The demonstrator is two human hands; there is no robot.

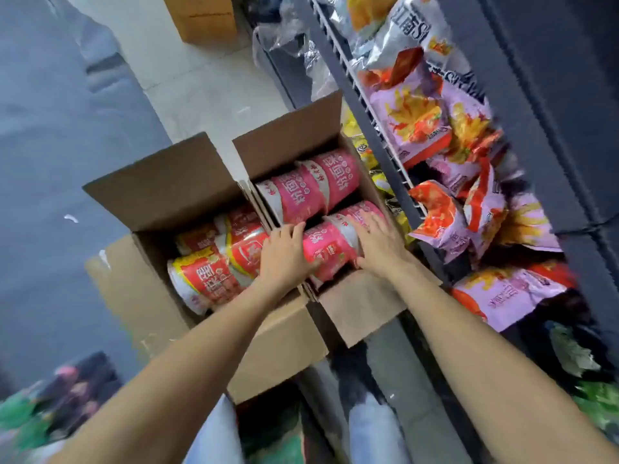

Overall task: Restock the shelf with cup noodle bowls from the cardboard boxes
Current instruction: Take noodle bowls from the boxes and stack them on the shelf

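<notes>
Two open cardboard boxes stand side by side on the floor. The right box [361,306] holds pink cup noodle bowls lying on their sides. The left box [274,349] holds red and yellow bowls [204,279]. My left hand [284,256] presses on the left end of the nearest pink bowl [330,251], fingers spread over it. My right hand [378,242] lies on the right end of the same bowl row, fingers splayed. A further pair of pink bowls [311,189] lies behind.
A dark shelf unit [536,135] with a white wire rail runs along the right, filled with purple and orange snack bags [425,125]. Another cardboard box [204,18] stands far back on the pale floor. A flat cardboard sheet [134,296] lies under the left box.
</notes>
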